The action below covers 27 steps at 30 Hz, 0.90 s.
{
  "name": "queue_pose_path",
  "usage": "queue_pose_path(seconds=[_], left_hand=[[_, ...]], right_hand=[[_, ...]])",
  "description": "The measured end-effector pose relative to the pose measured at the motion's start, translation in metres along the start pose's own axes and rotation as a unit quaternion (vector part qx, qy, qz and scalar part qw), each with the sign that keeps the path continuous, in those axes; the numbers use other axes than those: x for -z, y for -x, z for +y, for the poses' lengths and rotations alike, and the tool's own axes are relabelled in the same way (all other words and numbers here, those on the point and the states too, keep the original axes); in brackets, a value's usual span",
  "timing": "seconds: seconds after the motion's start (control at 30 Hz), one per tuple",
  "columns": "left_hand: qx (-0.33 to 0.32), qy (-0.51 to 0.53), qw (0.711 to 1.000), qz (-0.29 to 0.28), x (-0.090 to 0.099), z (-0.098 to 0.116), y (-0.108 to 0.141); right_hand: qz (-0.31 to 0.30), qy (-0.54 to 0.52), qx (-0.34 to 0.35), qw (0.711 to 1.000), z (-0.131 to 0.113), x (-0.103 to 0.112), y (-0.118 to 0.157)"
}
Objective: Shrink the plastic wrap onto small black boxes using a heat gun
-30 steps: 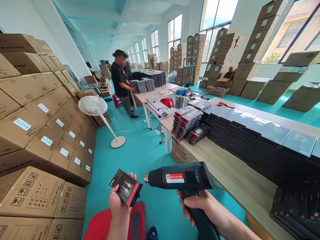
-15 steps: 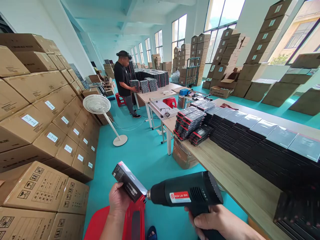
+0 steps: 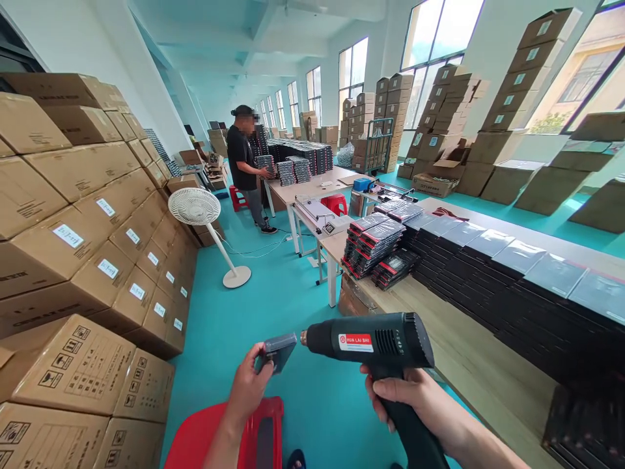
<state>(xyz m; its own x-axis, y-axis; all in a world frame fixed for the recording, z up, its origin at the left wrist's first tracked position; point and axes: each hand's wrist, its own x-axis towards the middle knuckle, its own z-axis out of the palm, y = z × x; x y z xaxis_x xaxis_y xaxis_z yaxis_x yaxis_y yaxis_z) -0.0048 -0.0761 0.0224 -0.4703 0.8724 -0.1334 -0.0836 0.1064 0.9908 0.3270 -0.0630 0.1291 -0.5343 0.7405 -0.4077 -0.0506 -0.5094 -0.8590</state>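
My left hand (image 3: 251, 384) pinches a small dark box (image 3: 280, 352) between thumb and fingers, one narrow end turned toward the nozzle. My right hand (image 3: 400, 394) is wrapped round the handle of a black heat gun (image 3: 371, 342) with a red and white label. The metal nozzle points left and sits just right of the box, with a small gap between them. Below my left hand is a red plastic stool (image 3: 195, 433).
A wooden table (image 3: 439, 316) on the right bears long rows of stacked black packages (image 3: 469, 273). Cartons (image 3: 73, 365) are piled along the left. A white fan (image 3: 195, 207) stands on the floor ahead. Further back, a person (image 3: 241, 163) stands at another table.
The box has been turned so that one end faces the nozzle, and it has moved slightly right. The heat gun has risen a little. The view has shifted slightly.
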Motion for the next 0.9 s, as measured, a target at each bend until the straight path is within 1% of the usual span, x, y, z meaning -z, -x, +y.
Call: queue_pose_path(seconds=[0.07, 0.13, 0.2, 0.3, 0.4, 0.43, 0.53, 0.57, 0.6, 0.67, 0.7, 0.77, 0.8, 0.83, 0.9], left_hand=[[-0.033, -0.085, 0.996, -0.010, -0.001, 0.003, 0.001], [-0.081, -0.158, 0.984, 0.004, -0.002, 0.006, 0.001], [-0.113, -0.189, 0.975, 0.024, -0.003, 0.008, 0.001], [-0.128, -0.189, 0.973, 0.022, -0.002, 0.007, 0.001], [-0.144, -0.209, 0.967, 0.016, 0.000, 0.003, 0.002], [-0.147, -0.211, 0.966, 0.018, 0.000, 0.002, 0.002], [-0.158, -0.220, 0.962, 0.018, 0.000, 0.000, 0.003], [-0.160, -0.220, 0.962, 0.016, 0.000, 0.001, 0.004], [-0.158, -0.213, 0.964, 0.016, 0.000, 0.001, 0.004], [-0.149, -0.191, 0.970, 0.020, 0.001, 0.001, 0.004], [-0.145, -0.183, 0.972, 0.023, 0.002, 0.001, 0.004], [-0.147, -0.188, 0.971, 0.025, 0.003, -0.001, 0.004], [-0.152, -0.199, 0.968, 0.021, 0.004, -0.001, 0.003], [-0.158, -0.211, 0.964, 0.020, 0.005, -0.002, 0.003], [-0.162, -0.234, 0.958, 0.024, 0.006, -0.004, 0.002]], right_hand=[[-0.032, 0.008, -0.012, 0.999, -0.010, -0.006, -0.002], [-0.074, 0.029, -0.021, 0.997, -0.016, -0.013, -0.004], [-0.073, 0.053, -0.012, 0.996, -0.020, -0.018, -0.008], [-0.050, 0.074, 0.000, 0.996, -0.021, -0.020, -0.016], [-0.084, 0.083, -0.010, 0.993, -0.023, -0.020, -0.022], [-0.085, 0.084, -0.009, 0.993, -0.024, -0.021, -0.024], [-0.054, 0.090, -0.016, 0.994, -0.030, -0.026, -0.027], [-0.055, 0.093, -0.023, 0.994, -0.031, -0.027, -0.028], [-0.064, 0.096, -0.028, 0.993, -0.032, -0.028, -0.029], [-0.084, 0.102, -0.017, 0.991, -0.033, -0.028, -0.030], [-0.078, 0.106, -0.008, 0.991, -0.033, -0.027, -0.030], [-0.033, 0.112, -0.002, 0.993, -0.033, -0.024, -0.030], [-0.016, 0.111, -0.008, 0.994, -0.032, -0.023, -0.030], [-0.015, 0.107, -0.019, 0.994, -0.032, -0.022, -0.029], [-0.057, 0.089, -0.032, 0.994, -0.030, -0.020, -0.027]])
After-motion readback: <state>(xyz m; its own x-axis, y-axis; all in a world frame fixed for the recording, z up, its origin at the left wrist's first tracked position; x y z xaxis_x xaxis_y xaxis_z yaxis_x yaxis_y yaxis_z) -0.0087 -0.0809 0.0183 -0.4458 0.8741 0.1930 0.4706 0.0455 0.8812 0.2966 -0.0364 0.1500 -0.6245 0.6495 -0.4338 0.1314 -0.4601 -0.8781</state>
